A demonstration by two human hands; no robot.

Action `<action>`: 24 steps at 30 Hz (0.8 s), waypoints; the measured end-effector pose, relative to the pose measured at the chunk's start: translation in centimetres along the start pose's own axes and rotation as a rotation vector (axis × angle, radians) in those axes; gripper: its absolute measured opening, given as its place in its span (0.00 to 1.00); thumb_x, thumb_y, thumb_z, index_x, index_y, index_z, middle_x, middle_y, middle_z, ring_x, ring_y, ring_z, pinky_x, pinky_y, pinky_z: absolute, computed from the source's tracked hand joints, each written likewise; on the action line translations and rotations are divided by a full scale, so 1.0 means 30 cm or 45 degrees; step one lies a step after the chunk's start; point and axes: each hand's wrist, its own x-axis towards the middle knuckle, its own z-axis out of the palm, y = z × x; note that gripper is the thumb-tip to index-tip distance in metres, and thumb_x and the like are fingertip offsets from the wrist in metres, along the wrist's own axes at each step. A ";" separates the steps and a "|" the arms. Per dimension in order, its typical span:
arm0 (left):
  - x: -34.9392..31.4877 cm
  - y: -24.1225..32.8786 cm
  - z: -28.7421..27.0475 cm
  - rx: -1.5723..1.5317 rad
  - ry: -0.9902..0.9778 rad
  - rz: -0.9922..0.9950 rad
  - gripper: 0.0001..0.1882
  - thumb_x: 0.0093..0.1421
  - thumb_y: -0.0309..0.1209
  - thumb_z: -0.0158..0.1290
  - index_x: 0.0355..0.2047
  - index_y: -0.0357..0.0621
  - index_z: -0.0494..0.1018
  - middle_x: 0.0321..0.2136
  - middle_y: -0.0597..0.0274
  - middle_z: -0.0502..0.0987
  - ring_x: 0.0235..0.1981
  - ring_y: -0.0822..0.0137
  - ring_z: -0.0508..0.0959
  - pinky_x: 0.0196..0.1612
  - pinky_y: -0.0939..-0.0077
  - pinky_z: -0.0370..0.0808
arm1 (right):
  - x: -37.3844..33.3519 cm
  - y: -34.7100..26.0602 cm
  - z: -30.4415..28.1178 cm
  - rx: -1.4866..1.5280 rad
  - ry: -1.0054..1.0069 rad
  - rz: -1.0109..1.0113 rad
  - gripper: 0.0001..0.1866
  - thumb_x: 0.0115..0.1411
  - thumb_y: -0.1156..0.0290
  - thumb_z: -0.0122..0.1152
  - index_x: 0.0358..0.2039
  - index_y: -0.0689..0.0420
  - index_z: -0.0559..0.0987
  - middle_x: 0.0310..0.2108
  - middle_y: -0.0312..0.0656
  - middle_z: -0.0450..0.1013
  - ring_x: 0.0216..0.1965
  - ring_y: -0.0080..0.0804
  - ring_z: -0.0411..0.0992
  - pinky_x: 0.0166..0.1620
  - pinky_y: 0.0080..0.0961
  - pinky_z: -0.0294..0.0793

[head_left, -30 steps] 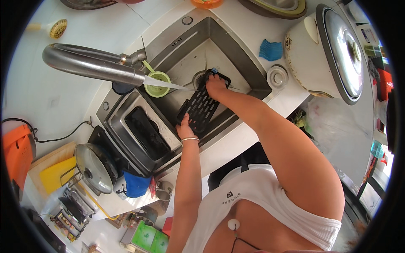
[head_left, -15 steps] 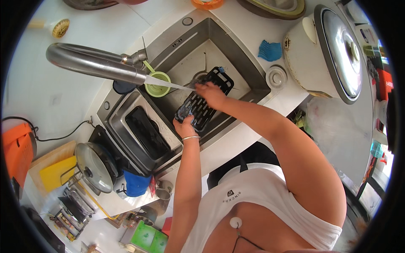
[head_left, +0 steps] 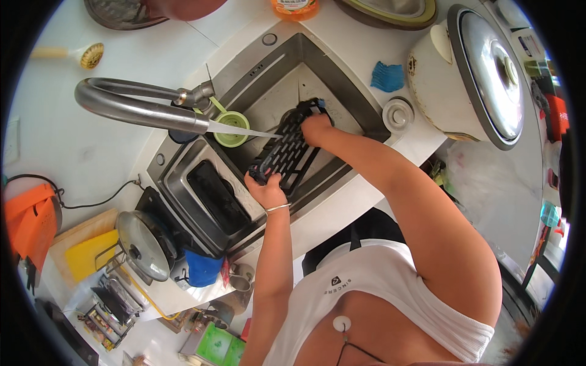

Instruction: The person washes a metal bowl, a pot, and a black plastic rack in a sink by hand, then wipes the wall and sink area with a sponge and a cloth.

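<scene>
A black slotted plastic rack (head_left: 285, 152) is tilted over the larger sink basin (head_left: 348, 91). My left hand (head_left: 266, 188) grips its near left end, thumb and fingers closed round the edge. At the far right end my right hand (head_left: 315, 129) is wrapped round the rack, its fingertips partly hidden. Water (head_left: 241, 130) streams from the steel faucet (head_left: 143, 113) onto the slots. Beside the stream a light green strainer (head_left: 231, 129) hangs at the basin's divider. In the smaller basin to the left lies a black tray (head_left: 213, 192).
A large white pot (head_left: 436, 85) with a lid stands right of the sink, near a blue cloth (head_left: 387, 77) and a round white drain cover (head_left: 400, 114). Left are a glass pan lid (head_left: 143, 244) and a blue cloth (head_left: 202, 268). An orange bottle (head_left: 295, 8) stands behind.
My right hand has moved from the rack's slotted face to its far right end and closed there. The rack has tilted, and water now hits its slots.
</scene>
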 end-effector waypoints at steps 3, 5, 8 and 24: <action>-0.004 0.011 0.005 0.228 -0.074 0.238 0.31 0.40 0.22 0.57 0.48 0.32 0.63 0.37 0.55 0.71 0.36 0.64 0.73 0.45 0.73 0.70 | -0.049 -0.028 -0.034 0.251 -0.226 -0.007 0.14 0.44 0.69 0.58 0.32 0.54 0.83 0.35 0.46 0.78 0.37 0.45 0.76 0.38 0.41 0.73; 0.012 0.053 0.044 0.408 -0.128 0.346 0.32 0.39 0.24 0.57 0.47 0.32 0.63 0.36 0.53 0.71 0.36 0.60 0.73 0.45 0.71 0.70 | -0.056 0.019 0.046 0.556 -0.056 -0.220 0.14 0.42 0.70 0.57 0.32 0.53 0.83 0.33 0.47 0.78 0.36 0.47 0.75 0.38 0.42 0.74; 0.065 0.061 0.085 0.622 -0.192 0.524 0.31 0.36 0.25 0.56 0.45 0.32 0.65 0.36 0.46 0.72 0.38 0.50 0.73 0.47 0.65 0.70 | -0.149 -0.041 0.030 0.917 0.206 -0.664 0.15 0.40 0.71 0.56 0.31 0.53 0.83 0.29 0.49 0.77 0.35 0.48 0.75 0.38 0.41 0.74; -0.118 0.337 -0.082 1.097 -0.140 1.060 0.32 0.36 0.27 0.59 0.46 0.35 0.67 0.37 0.46 0.73 0.38 0.45 0.73 0.44 0.58 0.70 | -0.410 0.198 0.017 -0.016 0.546 0.058 0.19 0.48 0.72 0.56 0.42 0.61 0.77 0.44 0.49 0.74 0.50 0.50 0.68 0.51 0.41 0.69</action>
